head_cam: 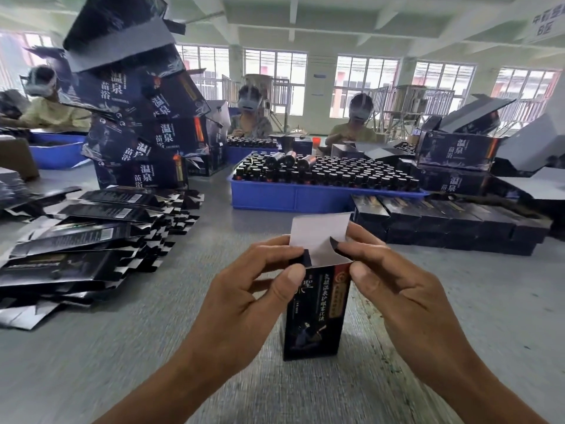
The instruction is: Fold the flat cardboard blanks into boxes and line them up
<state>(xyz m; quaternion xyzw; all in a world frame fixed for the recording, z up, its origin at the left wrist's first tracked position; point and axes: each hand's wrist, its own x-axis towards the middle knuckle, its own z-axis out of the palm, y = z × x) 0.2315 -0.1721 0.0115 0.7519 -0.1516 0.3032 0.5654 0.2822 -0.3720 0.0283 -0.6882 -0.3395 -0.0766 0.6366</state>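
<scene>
head view: a tall, narrow dark box (316, 313) of glossy printed cardboard stands upright on the grey, finely ribbed desk (489, 301), in the near middle. its front face is black with gold and red printing. at the top, a white, matt lid flap (319, 235) stands up, rectangular and unprinted on the side that shows.

the left hand (250, 289) holds the upper left corner of the box; its fingers (275, 246) are curled behind a small dark side flap and the thumb lies on the front face, so it pinches the cardboard. the right hand (400, 283) holds the upper right corner in the same way, with the thumb on the front edge and the other fingers bent around a dark side flap beside the white flap. the box top is between the two hands, and the bottom touches the desk.

on the left lies a loose heap of flat blanks (91, 237), thin, shiny and black, with jagged tabs at the ends. to the right, behind the hands, a row of finished dark boxes (443, 221) lies close together. further back is a blue plastic tray (293, 197) full of small dark bottles (336, 172) with round caps. at far left a leaning stack of bigger dark cartons (140, 117) rises high.
</scene>
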